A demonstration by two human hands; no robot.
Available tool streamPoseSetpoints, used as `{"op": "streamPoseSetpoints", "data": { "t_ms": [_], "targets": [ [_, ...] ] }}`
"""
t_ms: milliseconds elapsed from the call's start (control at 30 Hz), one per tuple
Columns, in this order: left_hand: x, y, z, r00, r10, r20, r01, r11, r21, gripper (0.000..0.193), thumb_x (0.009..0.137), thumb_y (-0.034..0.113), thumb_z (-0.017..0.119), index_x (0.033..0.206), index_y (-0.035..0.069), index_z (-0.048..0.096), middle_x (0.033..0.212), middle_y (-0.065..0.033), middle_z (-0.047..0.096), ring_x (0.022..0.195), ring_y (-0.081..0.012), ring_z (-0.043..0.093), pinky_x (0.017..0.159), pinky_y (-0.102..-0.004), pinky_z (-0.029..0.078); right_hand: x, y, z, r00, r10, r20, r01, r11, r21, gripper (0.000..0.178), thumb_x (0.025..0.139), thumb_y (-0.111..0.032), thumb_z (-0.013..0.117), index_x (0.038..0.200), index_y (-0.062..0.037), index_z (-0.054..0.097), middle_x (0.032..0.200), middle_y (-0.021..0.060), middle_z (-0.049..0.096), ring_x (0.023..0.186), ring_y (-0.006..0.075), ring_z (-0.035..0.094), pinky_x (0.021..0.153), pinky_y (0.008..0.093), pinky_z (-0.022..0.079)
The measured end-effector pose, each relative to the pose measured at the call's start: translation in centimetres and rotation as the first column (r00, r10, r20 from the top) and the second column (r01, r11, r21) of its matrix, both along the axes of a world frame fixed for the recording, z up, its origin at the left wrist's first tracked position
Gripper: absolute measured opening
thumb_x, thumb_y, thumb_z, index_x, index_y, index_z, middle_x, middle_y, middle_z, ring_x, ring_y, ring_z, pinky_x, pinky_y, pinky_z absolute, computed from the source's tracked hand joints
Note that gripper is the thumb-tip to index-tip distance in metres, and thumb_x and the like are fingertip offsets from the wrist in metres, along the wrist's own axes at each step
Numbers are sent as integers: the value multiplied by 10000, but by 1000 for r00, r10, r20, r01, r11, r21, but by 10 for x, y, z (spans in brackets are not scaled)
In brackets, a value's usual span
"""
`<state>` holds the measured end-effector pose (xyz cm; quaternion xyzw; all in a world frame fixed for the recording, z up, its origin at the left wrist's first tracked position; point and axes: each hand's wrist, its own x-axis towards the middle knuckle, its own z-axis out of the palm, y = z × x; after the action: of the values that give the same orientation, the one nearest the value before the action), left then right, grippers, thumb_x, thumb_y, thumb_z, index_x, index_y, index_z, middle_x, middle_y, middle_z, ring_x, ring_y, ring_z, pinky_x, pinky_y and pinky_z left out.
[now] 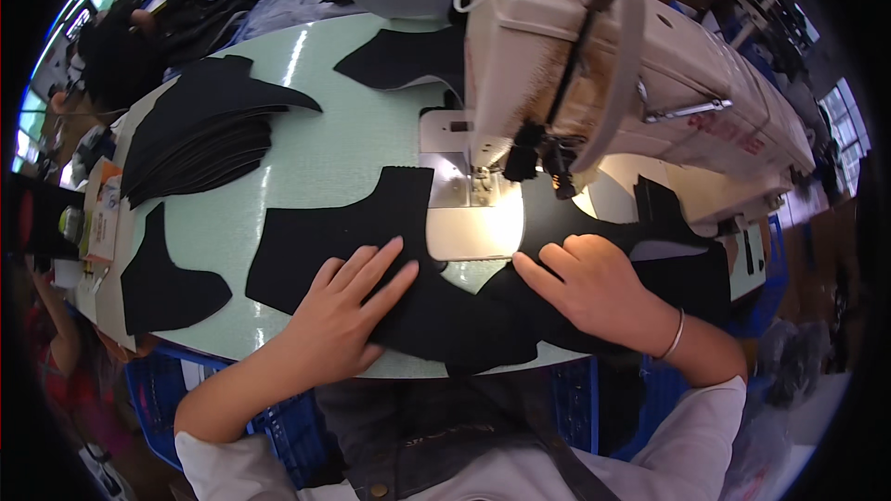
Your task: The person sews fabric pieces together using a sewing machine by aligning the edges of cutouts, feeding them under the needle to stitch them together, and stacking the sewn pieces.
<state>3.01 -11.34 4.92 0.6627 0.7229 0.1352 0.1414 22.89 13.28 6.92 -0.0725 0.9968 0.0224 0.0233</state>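
My left hand [348, 311] lies flat on a black fabric piece [311, 237], fingers spread, left of the sewing machine's needle plate. The fabric is curved like a shoe upper and reaches across the table's front. My right hand [599, 292] is closed, its fingers curled under at the edge of another black fabric piece [510, 301] right of the plate; the fingertips are hidden. Between and beyond my hands, the presser foot [483, 187] of the beige sewing machine [557, 56] stands over the lit plate [464, 234], with no fabric seen under it.
A stack of black cut pieces [200, 144] lies at the left back, with a single boot-shaped piece [167, 283] nearer me. Another black piece [399, 60] rests behind. A small box [104, 218] stands at the left edge. Blue crates [153, 399] are below the table.
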Motion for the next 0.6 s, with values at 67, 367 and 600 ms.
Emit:
{"op": "streamPoseSetpoints", "data": {
  "t_ms": [67,367,600],
  "targets": [
    [-8,11,1,998,57,9,-57,998,6,848,546,-8,646,1377,13,476,1464,-214,420,1273,-385,428,1076,-438,348,-13,10,-4,999,24,-26,-27,993,-113,260,766,-113,580,1011,-27,591,830,94,503,786,264,563,694,396,463],
    [6,13,-3,809,32,587,-126,985,120,776,597,-9,555,1368,27,485,1431,-194,472,1382,-393,360,1111,-489,281,-19,-5,-16,986,162,-37,-163,986,-31,178,708,-124,602,818,-23,505,930,149,535,796,249,534,646,342,437],
    [36,50,-2,884,-83,-461,160,978,131,359,770,141,568,1075,-42,615,1177,-218,569,993,-352,575,845,-400,475,-26,-8,-28,987,32,-159,-32,999,4,265,769,-108,618,974,53,566,1270,305,553,1117,396,593,901,370,510]
  ]
}}
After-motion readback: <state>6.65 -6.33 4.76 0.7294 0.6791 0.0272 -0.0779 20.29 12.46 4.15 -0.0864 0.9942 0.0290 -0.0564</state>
